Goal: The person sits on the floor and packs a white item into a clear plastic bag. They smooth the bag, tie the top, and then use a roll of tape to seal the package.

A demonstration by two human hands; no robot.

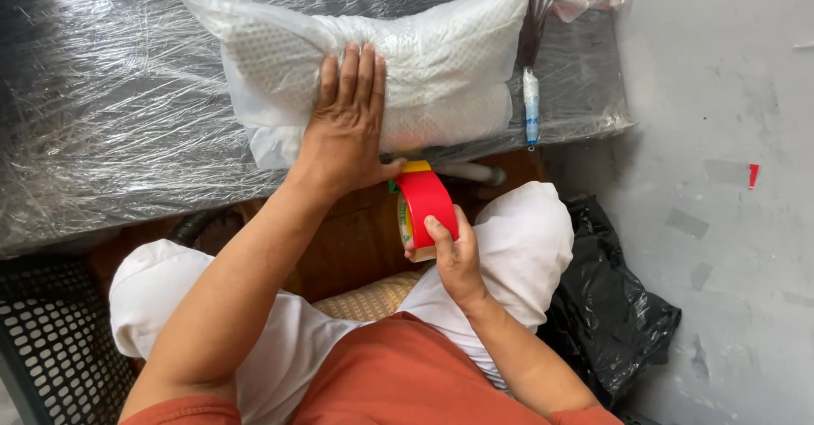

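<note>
Left hand (348, 120): flat, open, pressing white plastic-wrapped parcel (381, 61). Right hand (449, 251): gripping red tape dispenser (424, 205) at near edge. Taping evidently under way, unfinished.

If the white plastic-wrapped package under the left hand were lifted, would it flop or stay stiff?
The package would probably sag: it bulges like a pillow and dents under the left hand. Its loose, glossy wrap looks slippery. It likely feels light for its size, judging by the soft, mesh-like filling.

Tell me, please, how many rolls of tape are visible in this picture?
1. The red tape roll is in the right hand, below the table edge, while the left hand presses the white package. Others may be hidden.
</note>
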